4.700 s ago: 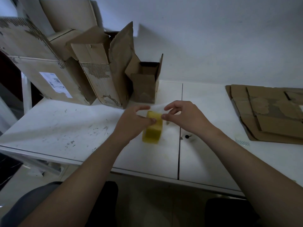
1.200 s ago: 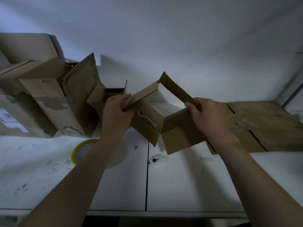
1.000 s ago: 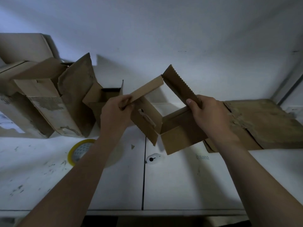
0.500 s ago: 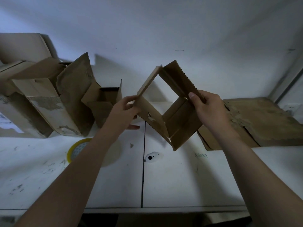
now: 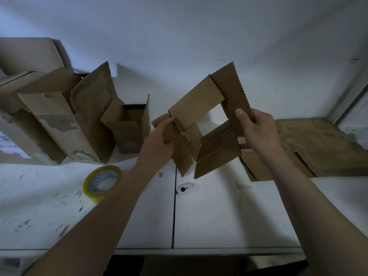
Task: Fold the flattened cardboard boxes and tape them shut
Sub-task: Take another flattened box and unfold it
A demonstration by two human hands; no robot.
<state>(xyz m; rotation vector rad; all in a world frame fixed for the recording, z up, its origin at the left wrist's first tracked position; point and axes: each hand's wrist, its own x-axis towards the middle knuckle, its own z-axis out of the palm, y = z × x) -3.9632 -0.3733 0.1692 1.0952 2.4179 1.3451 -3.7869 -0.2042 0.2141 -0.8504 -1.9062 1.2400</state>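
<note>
A small brown cardboard box (image 5: 199,100) hangs in the air above the white table (image 5: 219,216), opened into a square tube with its flaps sticking out. My left hand (image 5: 157,144) grips its left corner and a lower flap. My right hand (image 5: 256,132) grips its right wall, thumb on the inner face. A yellow roll of tape (image 5: 102,181) lies flat on the table at the left, below my left forearm. A stack of flattened cardboard boxes (image 5: 310,148) lies at the right.
Several opened cardboard boxes (image 5: 65,116) stand along the wall at the left, with a small open box (image 5: 129,132) beside them. A small white cutter (image 5: 186,189) lies near the table's seam. A bit of tape (image 5: 244,186) sticks to the table.
The tape roll that both hands held went down on the table. A flat box was picked up and has been opened from a skewed shape into a square tube, held higher and turned.
</note>
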